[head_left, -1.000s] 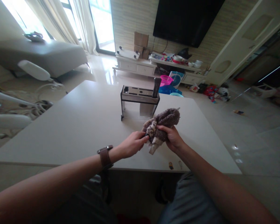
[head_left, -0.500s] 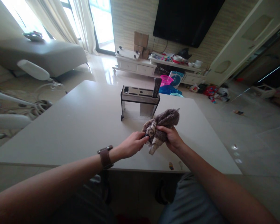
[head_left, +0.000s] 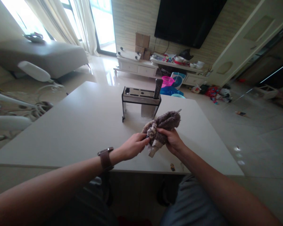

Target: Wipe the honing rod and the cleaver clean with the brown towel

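Left hand (head_left: 135,146), clenched on dark handle (head_left: 147,136); right hand (head_left: 174,142), closed round brown cloth (head_left: 168,121); knife rack (head_left: 138,99), mid-frame, containing one cleaver (head_left: 158,88)

Cloth (head_left: 168,120) grey-brown, beige patches; racked knife handle (head_left: 158,88) black; tabletop (head_left: 68,128) white; watch strap (head_left: 106,159) brown.

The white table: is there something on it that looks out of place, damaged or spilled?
Perhaps: a yellow-and-dark patch near the front edge, with a fainter pale mark beside it. They look odd against the plain white table; I cannot tell whether they are stickers, stains or loose bits. No clear spill shows.
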`<state>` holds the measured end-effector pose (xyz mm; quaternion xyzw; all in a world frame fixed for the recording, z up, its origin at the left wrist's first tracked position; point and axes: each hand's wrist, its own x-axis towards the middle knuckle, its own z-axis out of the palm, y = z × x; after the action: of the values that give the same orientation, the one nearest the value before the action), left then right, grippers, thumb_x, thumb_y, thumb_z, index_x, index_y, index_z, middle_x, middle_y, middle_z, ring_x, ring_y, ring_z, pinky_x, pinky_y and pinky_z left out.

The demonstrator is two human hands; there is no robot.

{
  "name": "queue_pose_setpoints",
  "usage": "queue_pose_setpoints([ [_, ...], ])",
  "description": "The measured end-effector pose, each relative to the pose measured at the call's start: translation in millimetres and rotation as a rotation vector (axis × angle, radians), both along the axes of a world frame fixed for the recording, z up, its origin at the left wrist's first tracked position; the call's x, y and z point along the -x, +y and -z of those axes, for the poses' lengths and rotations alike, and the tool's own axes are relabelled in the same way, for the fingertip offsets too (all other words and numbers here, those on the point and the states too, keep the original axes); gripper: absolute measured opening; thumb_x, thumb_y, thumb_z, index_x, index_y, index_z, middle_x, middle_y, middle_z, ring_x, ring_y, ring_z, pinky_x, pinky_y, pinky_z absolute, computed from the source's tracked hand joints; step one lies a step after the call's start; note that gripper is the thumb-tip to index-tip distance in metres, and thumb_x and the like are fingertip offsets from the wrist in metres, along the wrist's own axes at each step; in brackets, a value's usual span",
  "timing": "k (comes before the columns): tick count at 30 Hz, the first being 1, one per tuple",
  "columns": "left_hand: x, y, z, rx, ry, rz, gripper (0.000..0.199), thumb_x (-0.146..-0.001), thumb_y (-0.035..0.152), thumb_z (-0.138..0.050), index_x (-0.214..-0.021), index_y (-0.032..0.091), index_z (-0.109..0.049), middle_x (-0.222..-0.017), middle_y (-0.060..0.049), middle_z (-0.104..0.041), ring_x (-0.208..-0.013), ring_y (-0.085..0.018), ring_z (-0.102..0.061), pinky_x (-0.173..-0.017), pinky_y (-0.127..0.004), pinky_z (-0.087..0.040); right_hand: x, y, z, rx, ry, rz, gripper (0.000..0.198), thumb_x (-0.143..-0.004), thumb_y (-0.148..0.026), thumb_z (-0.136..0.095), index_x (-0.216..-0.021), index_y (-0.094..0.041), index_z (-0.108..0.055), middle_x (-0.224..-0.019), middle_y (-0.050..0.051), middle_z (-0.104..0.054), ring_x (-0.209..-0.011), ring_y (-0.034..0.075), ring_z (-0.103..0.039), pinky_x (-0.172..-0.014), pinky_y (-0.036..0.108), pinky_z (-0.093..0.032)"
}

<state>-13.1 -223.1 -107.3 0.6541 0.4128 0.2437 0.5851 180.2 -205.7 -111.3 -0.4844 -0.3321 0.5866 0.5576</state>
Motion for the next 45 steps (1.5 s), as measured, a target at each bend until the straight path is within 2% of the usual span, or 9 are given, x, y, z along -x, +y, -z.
queue_pose_setpoints([
  [7,1,2,0.5,-0.030,0.010,-0.004,0.043,-0.096,0.057,-0.051,-0.074,0.021,-0.050,-0.055,0.004,-0.049,-0.047,-0.010,-0.040,-0.046,-0.025,-0.030,-12,17,2,-0.018,0.045,0.069,0.032,-0.054,-0.019,-0.091,-0.084,-0.019,-0.079,-0.090,0.003,-0.084,-0.082,0.022,-0.077,-0.083,0.035,-0.062],
  [14,-1,5,1.7,-0.040,0.064,0.032,0.040,-0.096,0.056,-0.051,-0.076,0.021,-0.047,-0.061,0.004,-0.049,-0.052,-0.011,-0.041,-0.049,-0.025,-0.029,-58,55,-8,-0.057,0.143,0.280,0.016,-0.071,-0.015,-0.079,-0.087,-0.018,-0.078,-0.086,0.002,-0.083,-0.075,0.018,-0.077,-0.073,0.030,-0.066],
  [20,-1,0,-6.4,-0.055,0.106,0.050,0.041,-0.096,0.056,-0.050,-0.075,0.021,-0.047,-0.062,0.003,-0.050,-0.054,-0.012,-0.040,-0.050,-0.027,-0.026,-87,68,-10,-0.148,0.195,0.409,0.010,-0.079,-0.012,-0.071,-0.086,-0.018,-0.076,-0.083,0.000,-0.081,-0.073,0.015,-0.076,-0.069,0.025,-0.066],
  [28,0,-2,-4.6,-0.054,0.141,0.049,0.041,-0.096,0.054,-0.048,-0.073,0.021,-0.047,-0.062,0.002,-0.050,-0.054,-0.012,-0.040,-0.050,-0.028,-0.025,-77,62,0,-0.092,0.170,0.340,0.014,-0.075,-0.013,-0.075,-0.089,-0.015,-0.077,-0.083,0.002,-0.081,-0.068,0.016,-0.075,-0.065,0.025,-0.066],
  [45,0,0,-0.8,-0.013,0.121,0.034,0.042,-0.095,0.057,-0.049,-0.073,0.021,-0.046,-0.060,0.003,-0.050,-0.050,-0.011,-0.040,-0.047,-0.026,-0.028,-50,46,-3,-0.009,0.127,0.222,0.017,-0.072,-0.016,-0.078,-0.089,-0.017,-0.078,-0.088,0.002,-0.083,-0.073,0.018,-0.077,-0.070,0.027,-0.067],
])
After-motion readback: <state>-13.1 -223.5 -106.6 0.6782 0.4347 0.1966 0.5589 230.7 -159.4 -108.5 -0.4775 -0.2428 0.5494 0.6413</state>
